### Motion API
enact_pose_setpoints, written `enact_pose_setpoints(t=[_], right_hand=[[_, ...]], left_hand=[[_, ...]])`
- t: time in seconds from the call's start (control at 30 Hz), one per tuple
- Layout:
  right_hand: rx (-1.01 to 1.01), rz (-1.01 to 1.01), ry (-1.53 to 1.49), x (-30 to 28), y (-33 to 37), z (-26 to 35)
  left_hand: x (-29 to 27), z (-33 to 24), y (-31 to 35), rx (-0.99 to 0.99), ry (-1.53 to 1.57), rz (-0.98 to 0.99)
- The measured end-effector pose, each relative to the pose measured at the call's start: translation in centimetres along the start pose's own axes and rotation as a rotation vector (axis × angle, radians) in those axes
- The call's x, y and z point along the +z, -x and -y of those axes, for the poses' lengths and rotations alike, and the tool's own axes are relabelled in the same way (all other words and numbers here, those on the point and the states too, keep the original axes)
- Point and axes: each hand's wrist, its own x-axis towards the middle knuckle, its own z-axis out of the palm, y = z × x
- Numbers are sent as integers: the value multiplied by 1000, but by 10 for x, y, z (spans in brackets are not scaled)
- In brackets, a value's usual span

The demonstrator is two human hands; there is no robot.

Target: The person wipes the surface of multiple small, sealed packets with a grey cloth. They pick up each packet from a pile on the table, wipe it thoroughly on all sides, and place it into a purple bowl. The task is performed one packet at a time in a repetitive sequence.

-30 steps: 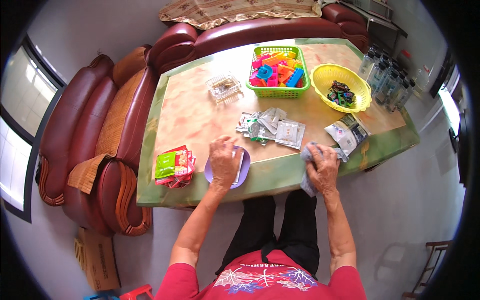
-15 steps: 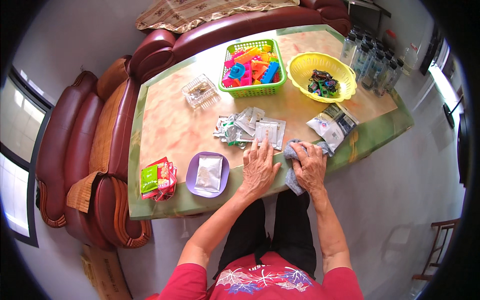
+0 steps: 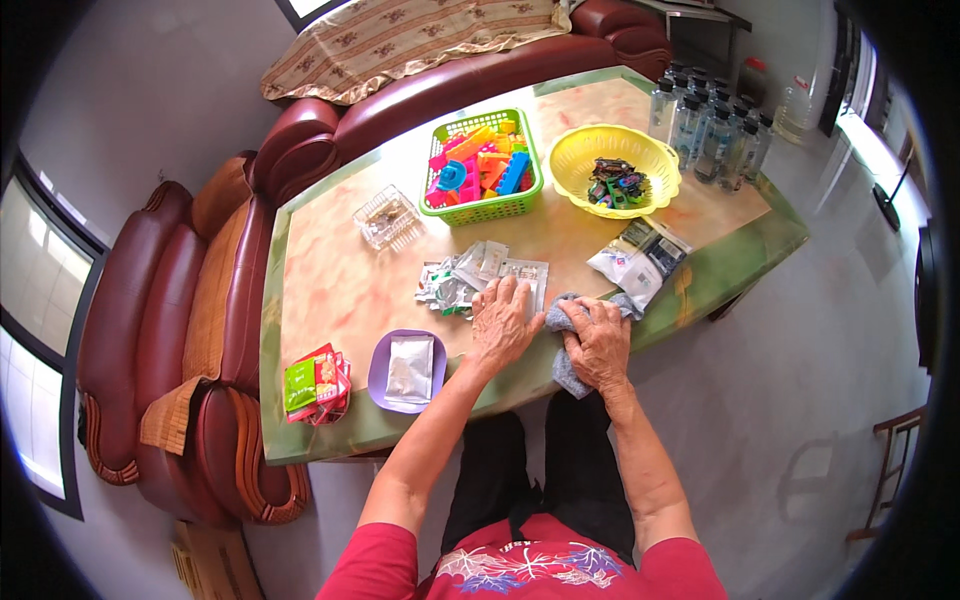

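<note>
My left hand (image 3: 505,325) lies flat with fingers stretched, its fingertips over the near right side of a pile of silver and white sachets (image 3: 470,270). Part of the sachet under those fingers is hidden. Just to the right, my right hand (image 3: 600,345) rests on a bunched grey cloth (image 3: 570,375) at the table's near edge, fingers curled over it. Cloth shows on both sides of that hand. A white and dark printed plastic package (image 3: 640,260) lies just beyond the cloth.
On the table (image 3: 340,260) are a purple dish (image 3: 437,385) with a white packet (image 3: 410,368), red and green packets (image 3: 318,385), and a clear plastic box (image 3: 387,217). Farther back stand a green basket of toy blocks (image 3: 480,210), a yellow colander (image 3: 655,180) and several bottles (image 3: 715,140).
The whole view has shifted slightly. Against the sachets, my left hand has slid a little farther forward over them. My right hand stays on the cloth.
</note>
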Motion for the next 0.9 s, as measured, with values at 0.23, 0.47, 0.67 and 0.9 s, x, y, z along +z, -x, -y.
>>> enact_pose_setpoints(t=[0.23,0.47,0.67,0.9], right_hand=[[-2,-49,-23,2,2,-1],[0,-224,-28,15,-1,-8],[-309,-138,-224,4,9,62],[-290,160,-168,19,23,74]], left_hand=[[-29,-39,72,-34,71,24],[-38,-33,136,-78,249,-132],[-36,-21,145,18,228,-181],[-26,-19,144,67,149,-398]])
